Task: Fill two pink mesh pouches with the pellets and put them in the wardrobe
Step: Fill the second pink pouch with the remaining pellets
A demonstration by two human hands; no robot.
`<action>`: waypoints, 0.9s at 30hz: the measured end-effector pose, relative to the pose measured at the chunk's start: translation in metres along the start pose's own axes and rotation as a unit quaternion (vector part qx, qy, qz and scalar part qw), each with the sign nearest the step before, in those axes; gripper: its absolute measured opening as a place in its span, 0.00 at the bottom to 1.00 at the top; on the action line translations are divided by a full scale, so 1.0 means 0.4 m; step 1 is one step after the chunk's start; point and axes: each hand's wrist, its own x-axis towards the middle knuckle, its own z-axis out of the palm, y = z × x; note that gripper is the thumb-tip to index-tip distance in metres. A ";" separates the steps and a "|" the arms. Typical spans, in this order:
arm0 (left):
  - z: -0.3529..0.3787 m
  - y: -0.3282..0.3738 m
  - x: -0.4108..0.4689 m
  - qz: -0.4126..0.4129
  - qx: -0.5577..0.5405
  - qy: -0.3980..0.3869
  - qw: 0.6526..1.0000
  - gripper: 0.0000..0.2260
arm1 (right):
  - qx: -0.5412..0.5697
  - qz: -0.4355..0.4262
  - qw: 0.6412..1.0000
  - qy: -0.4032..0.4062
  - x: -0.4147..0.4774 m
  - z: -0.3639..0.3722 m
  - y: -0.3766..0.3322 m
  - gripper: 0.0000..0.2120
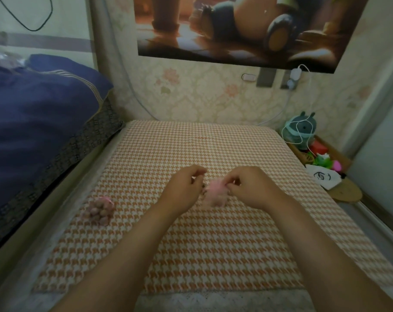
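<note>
head view: both forearms reach in from the bottom edge over an orange-and-white houndstooth mat [213, 255]. pink mesh pouch [213, 193] sits between the two hands, near mid-mat, motion-blurred. its lower part is on or just above the mat, can't tell which. right hand [251, 188]: fingers curled, thumb and fingertips pinching the pouch's upper right edge. left hand [186, 188]: fingers also curled, narrow, right against the pouch's left edge. blur hides whether it pinches mesh, a string or nothing, so cannot tell. contents of this pouch not readable through the blur.

second pouch [102, 210] lies on the mat's left side, well apart from the hands, untouched. it bulges with brownish round pellets [99, 213] visible through the mesh, neck gathered at its upper right.

surroundings: blue bedding [38, 113] on the left, higher than the mat. floral wallpaper behind, with a poster [236, 30] above. white charger [295, 74] plugged into the wall under the poster, its cable dropping to a grey-green plush toy [301, 129] at the mat's far right corner. white bag [323, 176] with a black doodle lies beside the mat's right edge, near the plush toy.
</note>
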 end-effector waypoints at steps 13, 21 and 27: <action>0.219 -0.082 0.059 -0.027 0.284 -0.200 0.937 0.44 | 0.007 0.095 0.991 0.098 -0.024 -0.020 0.163 0.10; 0.322 -0.094 0.158 0.138 0.245 -0.155 0.947 0.24 | 0.004 0.130 0.985 0.110 0.003 -0.015 0.204 0.09; 0.327 -0.103 0.168 0.163 0.205 -0.092 0.961 0.11 | 0.036 0.133 0.986 0.091 0.004 -0.008 0.217 0.09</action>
